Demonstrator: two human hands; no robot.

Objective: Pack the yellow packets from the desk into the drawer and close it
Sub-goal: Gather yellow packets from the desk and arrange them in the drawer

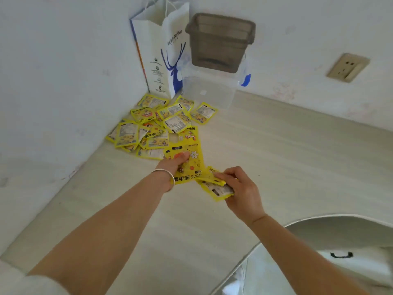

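Several small yellow packets (157,126) lie in a loose heap in the desk's far left corner, against the wall. My left hand (170,167), with a silver bangle on the wrist, grips a large yellow bag (191,160) at the near edge of the heap. My right hand (240,188) holds a few small yellow packets (214,186) just to the right of that bag, touching its lower corner. A drawer front with a black handle (341,255) shows at the lower right, below the desk edge.
A white paper coffee bag (161,50) stands in the corner behind the heap. Beside it a grey plastic tub (221,41) sits on a clear lidded box (208,92). A wall socket (347,68) is at the right. The pale desk top (276,156) curves inward at the lower right.
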